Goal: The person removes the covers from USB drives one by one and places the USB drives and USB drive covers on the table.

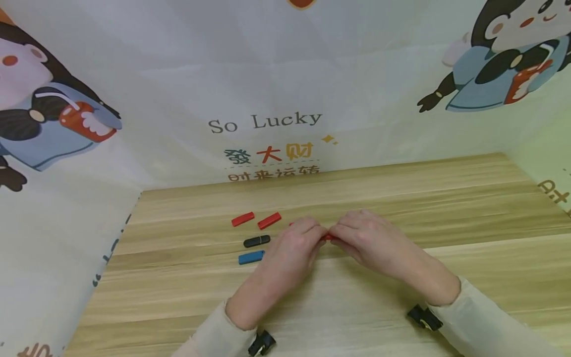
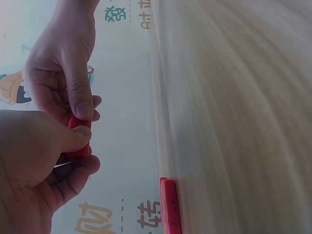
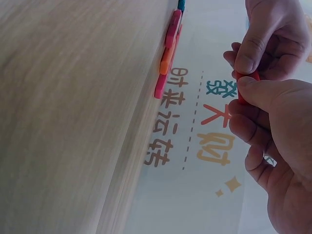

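Both hands meet over the table on a small red stick (image 1: 329, 237) that looks like a USB flash drive. My left hand (image 1: 294, 248) pinches one end between thumb and fingers. At the other end my right hand (image 1: 370, 243) has its thumb and fingers closed on it, the thumbs almost meeting in the left wrist view. Most of the red flash drive (image 2: 73, 122) is covered by fingers. In both wrist views it is held above the tabletop.
Left of the hands lie two red sticks (image 1: 243, 219) (image 1: 269, 220), a black one (image 1: 256, 241) and a blue one (image 1: 251, 257). Another red piece (image 1: 291, 224) is mostly hidden behind the left hand. An orange piece (image 3: 166, 58) shows in the right wrist view. A printed cloth (image 1: 267, 74) stands behind the wooden table (image 1: 446, 198).
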Motion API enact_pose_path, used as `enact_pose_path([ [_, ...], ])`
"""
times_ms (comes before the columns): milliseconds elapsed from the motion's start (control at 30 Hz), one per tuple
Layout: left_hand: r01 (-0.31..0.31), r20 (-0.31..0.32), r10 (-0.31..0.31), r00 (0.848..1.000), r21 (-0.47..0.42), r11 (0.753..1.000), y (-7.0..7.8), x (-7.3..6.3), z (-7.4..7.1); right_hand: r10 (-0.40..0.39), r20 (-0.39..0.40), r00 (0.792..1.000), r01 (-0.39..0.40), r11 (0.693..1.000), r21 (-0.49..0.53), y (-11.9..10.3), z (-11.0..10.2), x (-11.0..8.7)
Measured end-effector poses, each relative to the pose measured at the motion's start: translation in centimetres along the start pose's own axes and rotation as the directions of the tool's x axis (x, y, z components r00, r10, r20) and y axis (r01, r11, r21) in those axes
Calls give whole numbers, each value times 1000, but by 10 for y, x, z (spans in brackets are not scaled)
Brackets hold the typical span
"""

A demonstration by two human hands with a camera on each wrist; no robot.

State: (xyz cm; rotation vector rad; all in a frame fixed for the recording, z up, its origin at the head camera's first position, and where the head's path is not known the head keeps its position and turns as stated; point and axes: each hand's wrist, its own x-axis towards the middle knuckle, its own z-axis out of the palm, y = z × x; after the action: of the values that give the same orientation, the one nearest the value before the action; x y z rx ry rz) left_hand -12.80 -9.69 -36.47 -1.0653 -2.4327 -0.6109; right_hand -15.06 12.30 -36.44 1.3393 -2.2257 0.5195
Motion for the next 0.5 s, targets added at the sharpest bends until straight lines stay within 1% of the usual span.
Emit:
enact_pose_path([
  [267,-2,-2,2,1000,0,1000,0,0,1,1,4,1000,-1,1000,6,0,0,-1],
  [500,-4,1,4,1000,-1,1000,-1,-1,0,-6,1,1000,5,999,34,1,-1,0],
])
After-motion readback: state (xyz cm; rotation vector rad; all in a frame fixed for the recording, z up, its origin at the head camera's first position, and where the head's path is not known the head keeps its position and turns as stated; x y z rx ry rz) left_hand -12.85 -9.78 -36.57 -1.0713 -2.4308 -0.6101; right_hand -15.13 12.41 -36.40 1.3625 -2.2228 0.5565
